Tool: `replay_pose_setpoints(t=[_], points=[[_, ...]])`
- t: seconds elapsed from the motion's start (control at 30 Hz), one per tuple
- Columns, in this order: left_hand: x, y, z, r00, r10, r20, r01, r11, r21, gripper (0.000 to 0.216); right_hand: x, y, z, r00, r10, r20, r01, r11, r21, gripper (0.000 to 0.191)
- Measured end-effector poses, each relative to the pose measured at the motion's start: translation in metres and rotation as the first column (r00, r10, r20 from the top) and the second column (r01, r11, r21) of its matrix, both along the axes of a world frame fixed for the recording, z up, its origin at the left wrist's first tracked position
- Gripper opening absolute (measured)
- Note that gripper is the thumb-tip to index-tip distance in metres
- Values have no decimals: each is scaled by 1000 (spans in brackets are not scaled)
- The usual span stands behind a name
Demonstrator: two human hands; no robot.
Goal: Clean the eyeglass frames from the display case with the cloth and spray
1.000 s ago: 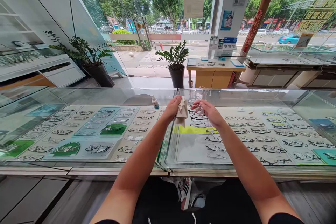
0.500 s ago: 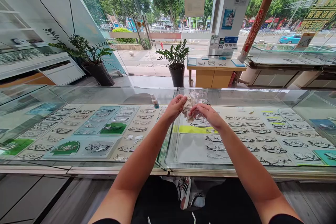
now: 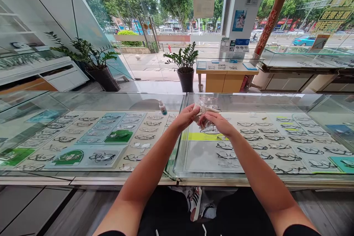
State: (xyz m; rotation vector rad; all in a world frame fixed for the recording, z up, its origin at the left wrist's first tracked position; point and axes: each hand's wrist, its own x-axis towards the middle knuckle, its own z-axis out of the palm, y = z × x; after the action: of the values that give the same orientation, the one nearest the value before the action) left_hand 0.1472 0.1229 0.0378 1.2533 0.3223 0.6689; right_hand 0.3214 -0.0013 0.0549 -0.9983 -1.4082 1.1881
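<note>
Over the glass display counter, my two hands meet in front of me. My left hand [image 3: 188, 115] is closed, pinching a crumpled pale cloth [image 3: 198, 110] around part of a pair of thin-rimmed eyeglasses [image 3: 204, 107]. My right hand [image 3: 218, 122] is closed at the right side of the same eyeglasses, its fingers curled beneath the cloth. Cloth and fingers cover much of the frame. A small spray bottle [image 3: 163, 108] with a white top stands upright on the counter, left of my hands.
Rows of eyeglasses [image 3: 276, 146] lie inside the glass showcase [image 3: 177, 177] on both sides. A potted plant [image 3: 186, 79] stands beyond the counter, beside a wooden display table [image 3: 226, 81]. Another potted plant [image 3: 103, 77] is farther left, near the windows.
The cloth has been gathered upward and is bunched closer to my left fingers. My right hand has shifted slightly, its fingers more curled, and the two hands are nearer together.
</note>
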Motion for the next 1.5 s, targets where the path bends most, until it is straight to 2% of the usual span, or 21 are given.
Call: replay_pose_setpoints(t=[0.4,0.53,0.67,0.93,1.17,1.33,1.5], points=[[1,-3,-2,998,-34,57,41,993,-115,55,2,2,-2,1000,12,24,-12,1000,5,46],[3,-3,-5,998,-39,49,44,994,-104,59,3,3,-3,999,20,30,-20,1000,-9,46],[6,-2,-10,999,7,34,-3,993,-116,60,3,5,-7,996,29,81,-28,1000,-14,43],[10,-2,-9,998,57,40,-50,987,-152,63,2,7,-14,990,-30,137,33,999,-17,40],[7,-4,-6,999,38,26,-33,986,-163,58,1,7,-13,991,-59,118,59,998,1,41],[6,-5,-8,1000,-13,8,14,983,-183,62,1,7,-13,995,-57,82,57,998,5,40],[11,-10,-13,999,18,44,-12,991,-131,56,0,7,-14,992,-43,118,42,999,8,43]])
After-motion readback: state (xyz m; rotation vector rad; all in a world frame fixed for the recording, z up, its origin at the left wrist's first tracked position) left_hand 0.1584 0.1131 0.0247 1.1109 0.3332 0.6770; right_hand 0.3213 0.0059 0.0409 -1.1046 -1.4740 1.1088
